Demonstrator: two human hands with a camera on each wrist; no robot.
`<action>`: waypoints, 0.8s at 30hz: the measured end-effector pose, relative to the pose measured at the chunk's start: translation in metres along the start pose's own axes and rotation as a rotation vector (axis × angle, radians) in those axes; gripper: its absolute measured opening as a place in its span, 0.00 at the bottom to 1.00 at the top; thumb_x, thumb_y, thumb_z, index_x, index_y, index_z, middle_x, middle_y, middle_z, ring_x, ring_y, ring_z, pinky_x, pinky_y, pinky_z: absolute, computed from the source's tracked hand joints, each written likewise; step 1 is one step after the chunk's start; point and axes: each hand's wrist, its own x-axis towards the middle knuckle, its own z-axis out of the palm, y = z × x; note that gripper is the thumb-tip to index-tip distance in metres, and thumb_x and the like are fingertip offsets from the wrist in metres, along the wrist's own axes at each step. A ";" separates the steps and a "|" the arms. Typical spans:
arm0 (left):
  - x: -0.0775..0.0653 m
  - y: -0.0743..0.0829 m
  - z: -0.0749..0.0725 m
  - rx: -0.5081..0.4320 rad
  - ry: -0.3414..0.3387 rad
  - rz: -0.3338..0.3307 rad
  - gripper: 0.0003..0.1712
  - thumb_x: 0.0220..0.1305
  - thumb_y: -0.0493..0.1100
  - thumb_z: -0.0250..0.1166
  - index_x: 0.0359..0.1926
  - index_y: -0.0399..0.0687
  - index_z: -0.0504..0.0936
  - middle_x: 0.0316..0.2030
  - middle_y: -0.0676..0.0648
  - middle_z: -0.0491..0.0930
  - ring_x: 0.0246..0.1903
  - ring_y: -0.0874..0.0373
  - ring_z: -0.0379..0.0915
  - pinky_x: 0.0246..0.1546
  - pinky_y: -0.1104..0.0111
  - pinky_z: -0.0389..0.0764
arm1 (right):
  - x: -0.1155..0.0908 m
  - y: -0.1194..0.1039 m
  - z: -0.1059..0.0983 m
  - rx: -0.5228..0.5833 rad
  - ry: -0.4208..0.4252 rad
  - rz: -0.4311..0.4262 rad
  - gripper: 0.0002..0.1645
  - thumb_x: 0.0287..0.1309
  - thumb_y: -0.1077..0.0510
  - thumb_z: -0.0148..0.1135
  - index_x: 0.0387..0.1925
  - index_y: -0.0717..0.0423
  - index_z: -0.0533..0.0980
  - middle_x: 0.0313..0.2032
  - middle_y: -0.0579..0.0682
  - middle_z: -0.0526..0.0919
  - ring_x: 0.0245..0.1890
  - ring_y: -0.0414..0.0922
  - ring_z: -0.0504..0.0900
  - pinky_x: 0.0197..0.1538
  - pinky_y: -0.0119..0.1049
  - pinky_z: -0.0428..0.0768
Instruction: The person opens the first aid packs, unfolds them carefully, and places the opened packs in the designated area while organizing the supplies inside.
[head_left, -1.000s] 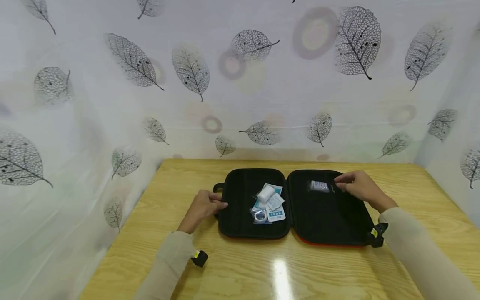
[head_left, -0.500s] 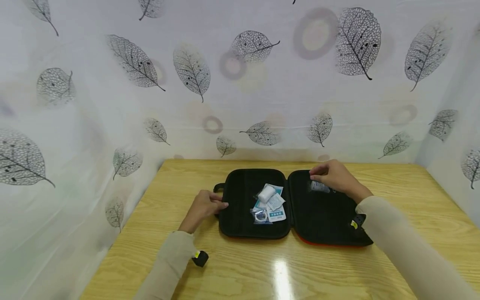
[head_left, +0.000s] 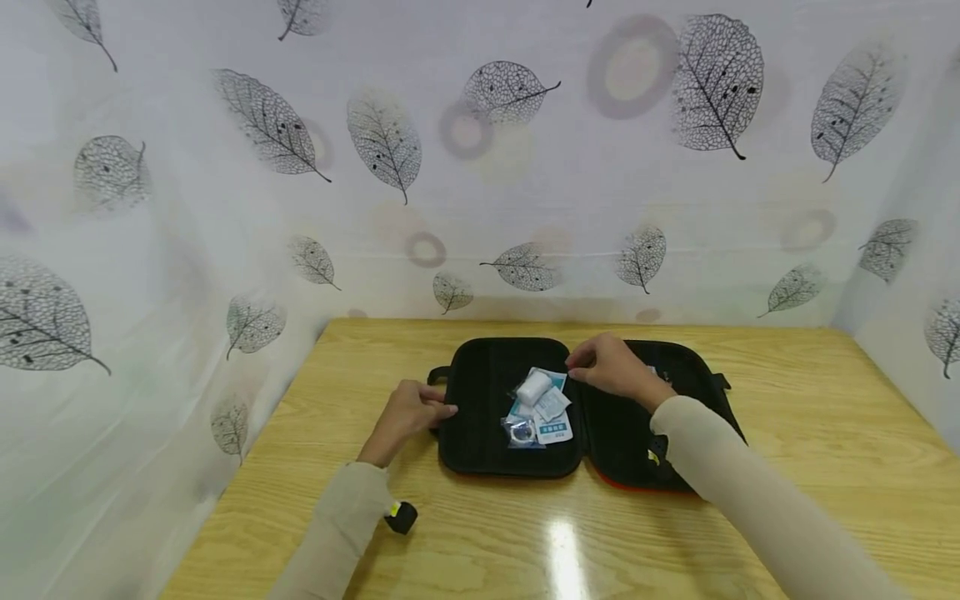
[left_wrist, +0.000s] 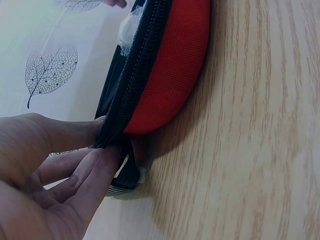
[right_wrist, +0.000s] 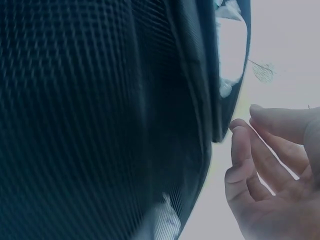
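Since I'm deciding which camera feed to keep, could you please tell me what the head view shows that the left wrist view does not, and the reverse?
Only the head view shows the right half of the open case and the blue-and-white packets lying in it.

Only the left wrist view shows the zipper teeth and the broad red fabric side.

Both show the left hand with its grip on the case's edge, the wooden table, the leaf-print backdrop and, partly in the wrist view, what appears to be the white roll.

The red-and-black zippered case (head_left: 476,417) lies spread open, white packets (head_left: 552,404) inside.
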 end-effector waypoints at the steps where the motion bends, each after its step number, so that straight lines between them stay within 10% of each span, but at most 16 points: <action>1: 0.000 0.000 0.000 -0.001 0.000 -0.001 0.15 0.62 0.37 0.73 0.47 0.32 0.85 0.41 0.40 0.86 0.35 0.52 0.86 0.38 0.61 0.87 | 0.002 0.000 0.003 -0.005 -0.001 0.005 0.11 0.63 0.65 0.67 0.44 0.67 0.85 0.40 0.55 0.88 0.40 0.50 0.85 0.47 0.49 0.84; 24: 0.000 -0.002 0.000 -0.035 -0.019 0.006 0.18 0.64 0.36 0.71 0.52 0.30 0.84 0.47 0.37 0.84 0.38 0.49 0.86 0.42 0.60 0.87 | 0.015 -0.005 0.033 -0.069 0.020 0.057 0.08 0.58 0.67 0.69 0.40 0.63 0.86 0.36 0.53 0.87 0.38 0.48 0.84 0.46 0.48 0.83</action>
